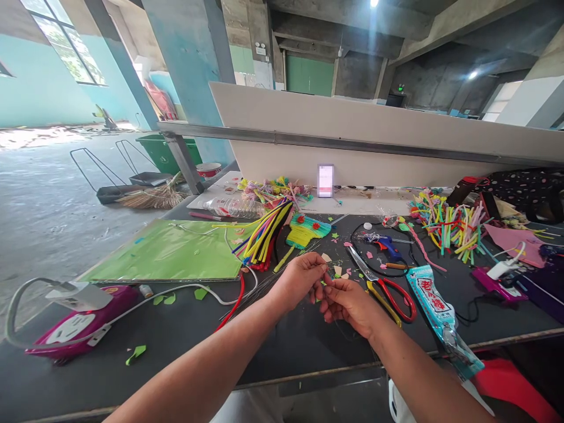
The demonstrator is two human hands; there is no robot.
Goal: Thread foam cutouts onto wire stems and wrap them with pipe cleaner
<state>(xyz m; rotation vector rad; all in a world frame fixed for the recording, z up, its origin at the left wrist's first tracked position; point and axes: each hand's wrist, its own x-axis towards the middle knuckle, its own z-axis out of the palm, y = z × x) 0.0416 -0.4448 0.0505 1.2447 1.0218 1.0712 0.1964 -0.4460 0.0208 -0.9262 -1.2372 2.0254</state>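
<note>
both hands, the left hand [305,276] and right hand [350,302], pinch one small piece [326,279] over the table [176,352], inward from the front edge; it looks slight, its shape mostly hidden by fingers. two magenta power strips [123,301] sit toward the left and right edges. farther lie one blue glue gun [390,248], one yellow-and-teal shape [304,233] with two red flowers [316,225], and, toward the back edge, one upright phone [325,180].

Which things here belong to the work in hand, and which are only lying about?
Probably in the work: whatever the left hand and right hand pinch (too small to tell), pipe cleaners, scissors, glue gun.

Probably just lying about: phone, packet, broom, bin.
</note>
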